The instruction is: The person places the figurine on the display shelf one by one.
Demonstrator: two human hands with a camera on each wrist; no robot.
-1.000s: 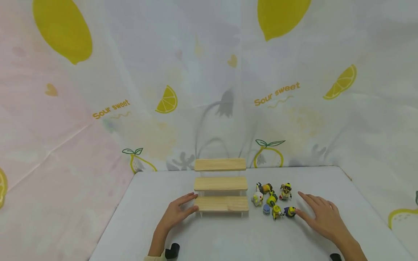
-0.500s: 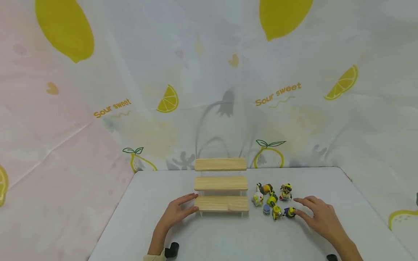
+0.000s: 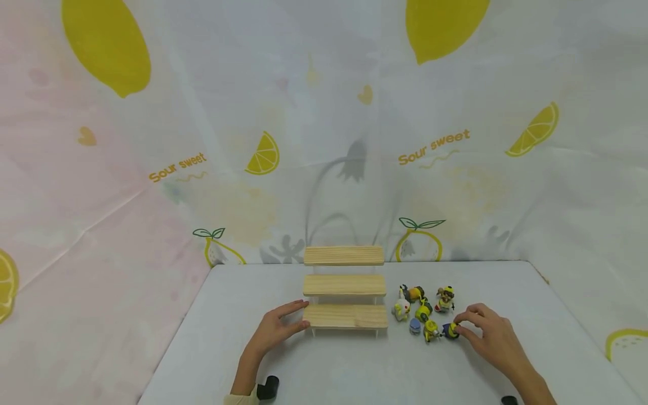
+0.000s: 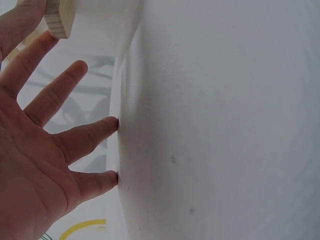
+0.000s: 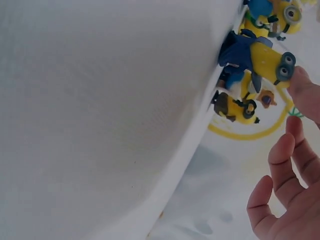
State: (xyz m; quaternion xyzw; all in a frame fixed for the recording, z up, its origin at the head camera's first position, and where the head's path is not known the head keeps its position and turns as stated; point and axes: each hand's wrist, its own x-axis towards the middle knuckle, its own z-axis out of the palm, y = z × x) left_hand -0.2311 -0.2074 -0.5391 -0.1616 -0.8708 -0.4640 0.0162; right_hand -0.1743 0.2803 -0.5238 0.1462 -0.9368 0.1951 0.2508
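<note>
A three-tier wooden display stand [image 3: 346,316] stands on the white table. My left hand [image 3: 278,332] holds the left end of its lowest board between thumb and index finger. In the left wrist view, that board's end [image 4: 60,20] shows at the index fingertip, with the other fingers spread. To the stand's right, my right hand [image 3: 493,340] pinches the yellow head of a Minion figurine in blue [image 3: 450,331] with thumb and index finger. In the right wrist view, this goggled Minion [image 5: 265,60] meets the thumb tip. The other right fingers curve loosely, away from it.
Several more small figurines cluster beside it: a yellow one [image 3: 431,331], a white one [image 3: 401,309], one in a cap [image 3: 445,298] and others behind. A small blue piece [image 3: 415,325] lies among them. A lemon-print cloth [image 3: 344,140] hangs behind the table [image 3: 354,371].
My right hand's index finger has drawn down and in toward the thumb, closing on the Minion in blue. My left hand has stayed at the stand. The head view has shifted slightly.
</note>
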